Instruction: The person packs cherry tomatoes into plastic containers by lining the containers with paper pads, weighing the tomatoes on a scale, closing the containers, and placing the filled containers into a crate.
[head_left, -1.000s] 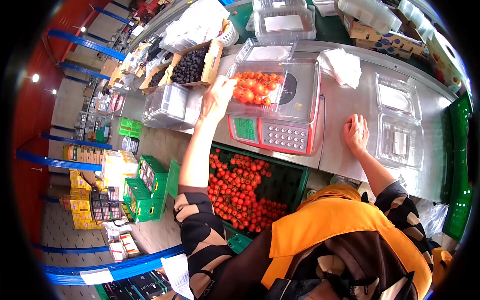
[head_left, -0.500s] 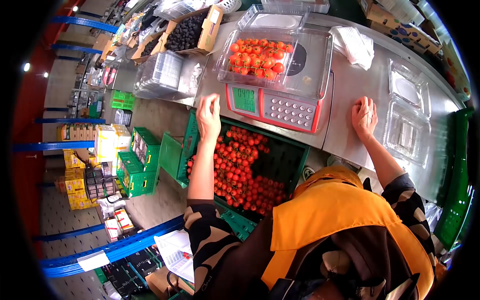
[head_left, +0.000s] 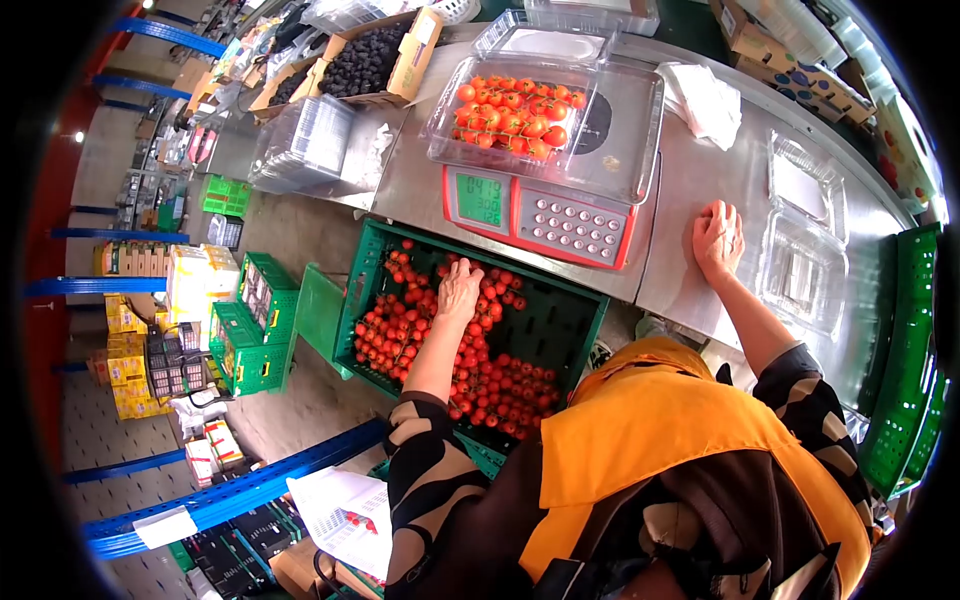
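Resting among red cherry tomatoes (head_left: 510, 385), the left hand (head_left: 460, 290) bends its fingers down into the fruit; whether they grip any cannot be told. These tomatoes lie in a green crate (head_left: 555, 300) just in front of the scale (head_left: 570, 228). On the scale's green display (head_left: 482, 198), three lines appear to read 0419, 300 and 126. Atop the scale, more tomatoes on the vine (head_left: 515, 118) sit in a clear punnet (head_left: 446, 112). To the scale's right, the right hand (head_left: 717, 240) lies on the steel counter (head_left: 690, 190), fingers loosely bent; farther right is an open clear box (head_left: 800, 270). Left of the scale stand stacked clear boxes (head_left: 300, 145); beyond them, a cardboard box (head_left: 425, 45) of dark fruit (head_left: 365, 62) carries a label too small to read.
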